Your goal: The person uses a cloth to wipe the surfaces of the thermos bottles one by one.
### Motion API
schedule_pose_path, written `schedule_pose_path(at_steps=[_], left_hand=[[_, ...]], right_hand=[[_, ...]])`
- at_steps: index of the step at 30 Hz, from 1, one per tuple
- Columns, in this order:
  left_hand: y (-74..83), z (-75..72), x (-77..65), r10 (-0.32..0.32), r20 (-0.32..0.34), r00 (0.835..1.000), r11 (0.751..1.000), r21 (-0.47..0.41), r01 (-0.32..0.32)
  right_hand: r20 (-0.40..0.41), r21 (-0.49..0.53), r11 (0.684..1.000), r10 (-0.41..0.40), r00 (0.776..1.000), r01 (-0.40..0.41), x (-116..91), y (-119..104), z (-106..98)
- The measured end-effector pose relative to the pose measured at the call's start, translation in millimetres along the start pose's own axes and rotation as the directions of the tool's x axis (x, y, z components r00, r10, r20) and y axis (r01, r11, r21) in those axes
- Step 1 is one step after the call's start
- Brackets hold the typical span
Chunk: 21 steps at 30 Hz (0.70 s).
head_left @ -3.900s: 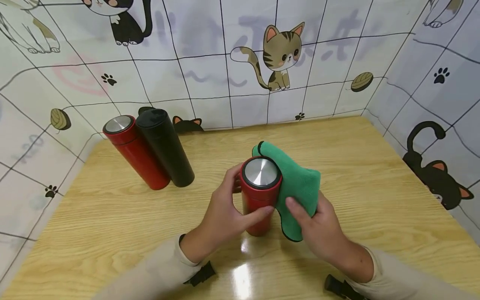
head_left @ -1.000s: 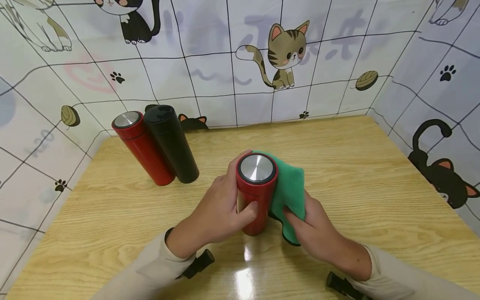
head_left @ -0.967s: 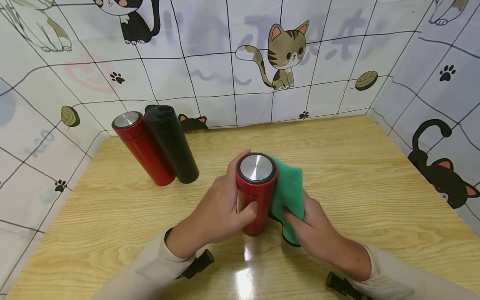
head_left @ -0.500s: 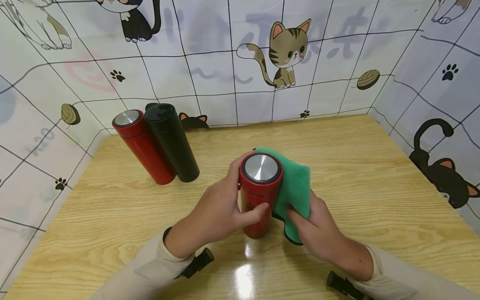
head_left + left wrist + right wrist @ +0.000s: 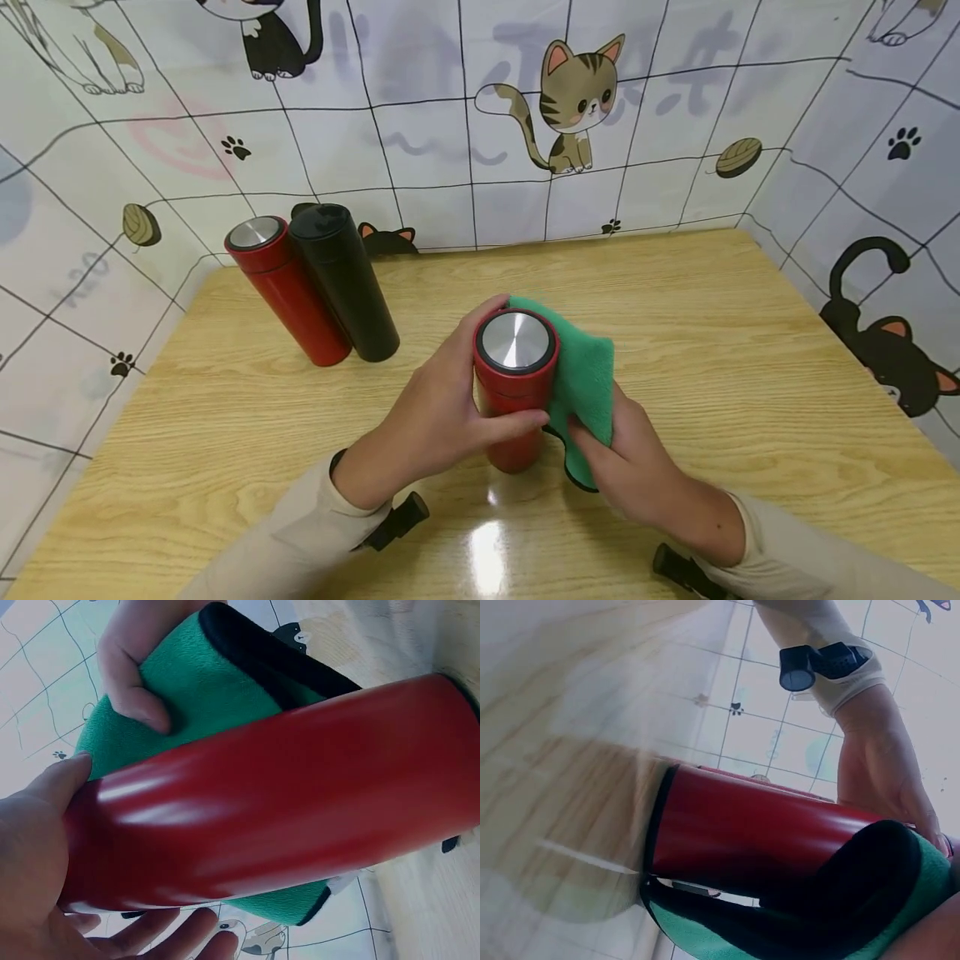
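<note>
A red thermos flask (image 5: pixel 513 392) with a brushed silver lid stands near the middle of the table. My left hand (image 5: pixel 427 408) grips it from the left, with the thumb across its front and the other fingers round the back. In the left wrist view the flask's glossy red side (image 5: pixel 262 802) fills the middle. My right hand (image 5: pixel 637 458) holds a green cloth (image 5: pixel 585 375) with black edging, thumb on top. The cloth lies against the flask's right side and reaches round behind it. In the right wrist view the cloth (image 5: pixel 930 877) partly covers the flask (image 5: pixel 757 825).
A second red flask (image 5: pixel 288 292) and a black flask (image 5: pixel 347 283) stand side by side at the table's back left. The wooden table (image 5: pixel 712 333) meets white cat-print walls (image 5: pixel 420 75) at the back and both sides. Small cameras (image 5: pixel 401 521) sit on both wrists.
Since about four seconds ago the cloth has gone further round the flask's back. The left thumb has lifted and laid itself across the front again. Over the last second the flask shifts only slightly.
</note>
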<state>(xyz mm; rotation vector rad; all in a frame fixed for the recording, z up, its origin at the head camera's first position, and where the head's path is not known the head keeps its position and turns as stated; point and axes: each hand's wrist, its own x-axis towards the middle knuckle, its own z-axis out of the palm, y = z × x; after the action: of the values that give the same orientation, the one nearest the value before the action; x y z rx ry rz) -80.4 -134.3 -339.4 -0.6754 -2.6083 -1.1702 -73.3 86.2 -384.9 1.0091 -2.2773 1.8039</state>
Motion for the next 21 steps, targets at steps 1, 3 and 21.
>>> schedule_pose_path(at_steps=[1, 3, 21], left_hand=[[-0.4, 0.4, -0.1, -0.001, -0.005, 1.000, 1.000, -0.005, 0.001], [-0.6, 1.2, 0.0, -0.010, -0.003, 1.000, 1.000, -0.022, 0.009], [-0.7, 3.2, -0.2, -0.058, -0.015, 0.998, 0.998, 0.020, 0.058]], right_hand=[[0.005, -0.018, 1.000, 0.012, 1.000, -0.012, -0.5, 0.0, 0.0], [-0.009, -0.026, 1.000, -0.006, 1.000, 0.006, -1.3, -0.8, 0.4], [-0.047, 0.005, 0.999, -0.046, 0.998, 0.046, -0.2, -7.5, 0.9]])
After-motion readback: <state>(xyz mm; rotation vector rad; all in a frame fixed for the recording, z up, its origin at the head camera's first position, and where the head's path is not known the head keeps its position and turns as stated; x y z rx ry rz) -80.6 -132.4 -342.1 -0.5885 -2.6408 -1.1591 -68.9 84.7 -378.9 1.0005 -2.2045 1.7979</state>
